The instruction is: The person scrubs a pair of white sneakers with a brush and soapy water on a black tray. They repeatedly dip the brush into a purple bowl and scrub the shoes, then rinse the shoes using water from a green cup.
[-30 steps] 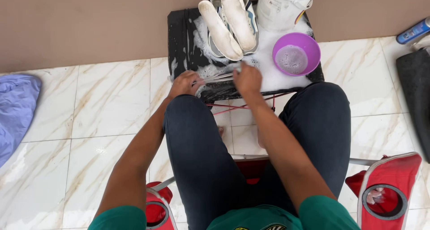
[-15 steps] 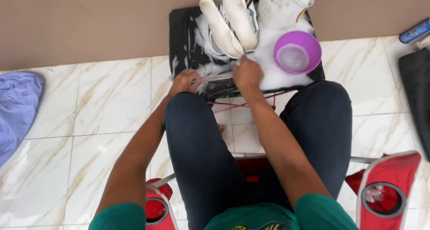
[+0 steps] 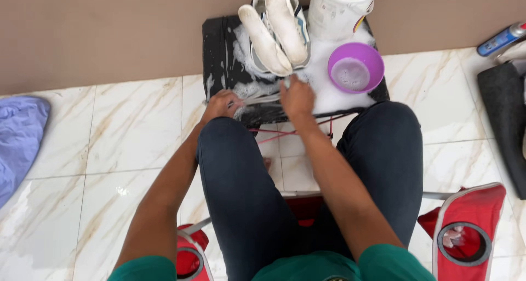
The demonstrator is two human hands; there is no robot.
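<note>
My left hand [image 3: 221, 104] is closed on one end of some wet white shoelaces [image 3: 262, 100] at the near edge of a black stool [image 3: 216, 45]. The laces stretch to the right to my right hand [image 3: 297, 96], which is closed down on them amid soap foam. A small pale tip pokes out above the right fingers; I cannot tell what it is. A pair of white shoes [image 3: 276, 26] lies soles up on the stool just beyond both hands.
A purple bowl [image 3: 356, 67] of suds and a white bucket [image 3: 339, 10] stand on the stool's right side. A blue cloth [image 3: 19, 138] lies on the marble floor at left, a spray can [image 3: 501, 39] and dark mat [image 3: 504, 111] at right. Red chair armrests [image 3: 463, 231] flank my legs.
My right hand has shifted slightly forth and back along the laces. The left hand has stayed where it was, still gripping.
</note>
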